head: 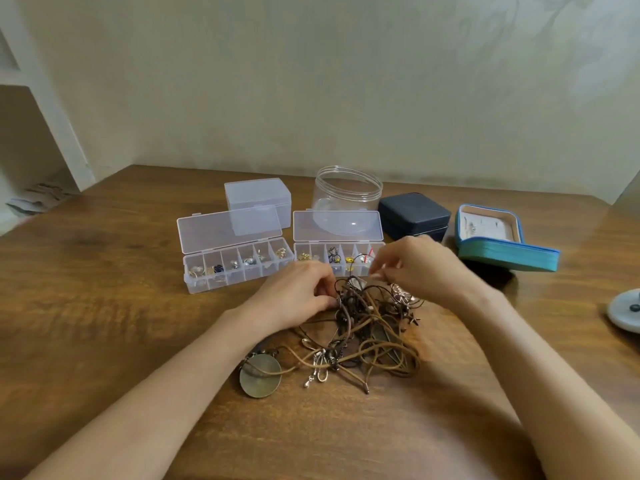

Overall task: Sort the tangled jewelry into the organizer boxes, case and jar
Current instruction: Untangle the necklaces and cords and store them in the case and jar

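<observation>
Wooden table [104, 306], jewelry tangle [363, 329] touching left hand [298, 294] and right hand [420, 266], both apparently pinching cords.

A brown wooden table [104, 306] stands against a pale patterned wall [311, 81] in soft light.

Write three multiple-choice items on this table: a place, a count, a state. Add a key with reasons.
1. The jar stands: A. on the floor; B. behind the right organizer box; C. at the table's near edge.
2. Compartment organizer boxes lying open: A. one; B. four; C. two.
3. The dark case is: A. closed; B. open; C. tipped on its side.
Key: 1 B, it rises behind that box's raised lid. 2 C, the left organizer box and the right one both have lids up. 3 A, its lid sits flat on its base.
</observation>
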Demonstrator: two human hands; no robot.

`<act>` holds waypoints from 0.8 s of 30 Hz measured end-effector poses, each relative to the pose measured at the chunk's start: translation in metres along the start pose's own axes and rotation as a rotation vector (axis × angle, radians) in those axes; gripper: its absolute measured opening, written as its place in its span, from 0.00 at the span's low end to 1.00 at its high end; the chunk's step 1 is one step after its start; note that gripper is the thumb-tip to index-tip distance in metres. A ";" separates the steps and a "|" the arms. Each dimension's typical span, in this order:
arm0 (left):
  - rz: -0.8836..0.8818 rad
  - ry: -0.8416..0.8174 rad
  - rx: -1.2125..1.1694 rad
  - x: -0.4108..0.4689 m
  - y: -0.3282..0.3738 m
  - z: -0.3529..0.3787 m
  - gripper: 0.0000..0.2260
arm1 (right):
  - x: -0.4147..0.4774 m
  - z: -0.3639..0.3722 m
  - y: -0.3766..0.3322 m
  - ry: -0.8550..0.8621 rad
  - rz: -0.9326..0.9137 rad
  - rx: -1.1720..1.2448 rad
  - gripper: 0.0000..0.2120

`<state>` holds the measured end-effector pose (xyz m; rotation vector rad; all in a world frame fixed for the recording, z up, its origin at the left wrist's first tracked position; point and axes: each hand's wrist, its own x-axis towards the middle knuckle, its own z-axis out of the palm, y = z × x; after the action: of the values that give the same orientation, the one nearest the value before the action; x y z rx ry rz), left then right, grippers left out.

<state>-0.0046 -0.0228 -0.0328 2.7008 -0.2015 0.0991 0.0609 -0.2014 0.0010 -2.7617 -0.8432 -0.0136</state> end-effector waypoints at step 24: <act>-0.049 0.804 -1.414 -0.011 -0.005 -0.044 0.05 | -0.003 -0.023 0.010 0.169 0.047 1.388 0.04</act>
<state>-0.0161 0.0015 0.0044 1.1249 0.0550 0.6969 0.0650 -0.2167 0.0206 -1.4361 -0.4282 0.2432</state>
